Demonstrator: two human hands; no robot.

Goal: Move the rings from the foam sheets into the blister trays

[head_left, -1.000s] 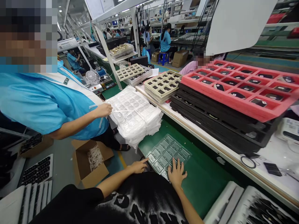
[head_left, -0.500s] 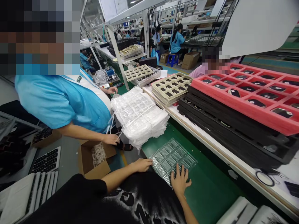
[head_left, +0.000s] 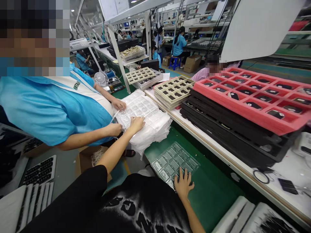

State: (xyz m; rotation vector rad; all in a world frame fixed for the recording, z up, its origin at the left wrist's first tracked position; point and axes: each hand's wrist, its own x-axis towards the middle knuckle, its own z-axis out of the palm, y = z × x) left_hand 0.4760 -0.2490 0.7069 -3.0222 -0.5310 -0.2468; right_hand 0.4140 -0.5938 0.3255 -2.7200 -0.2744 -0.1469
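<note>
My left hand (head_left: 137,125) is on top of a wrapped white bundle of trays (head_left: 155,124). Its fingers are curled down where a white strap crosses the bundle; whether they grip the strap is hidden. My right hand (head_left: 184,184) lies with spread fingers on the near right edge of a clear plastic tray (head_left: 174,161), which sits flat on the green tabletop. Across the bundle, a co-worker in a blue shirt has one hand (head_left: 119,104) on its far left edge. The co-worker's other hand (head_left: 114,129), closed, is at its left side by the strap.
Red foam trays with dark parts (head_left: 252,94) top a black stack (head_left: 233,129) on the raised shelf at right. Beige trays (head_left: 173,90) stand behind the clear tray. White foam packs (head_left: 234,215) lie at the lower right. An open cardboard box (head_left: 84,161) is on the floor.
My left hand has left the clear tray's corner and reached forward onto the bundle. The co-worker's far hand has come onto the bundle too. My right hand stays on the tray.
</note>
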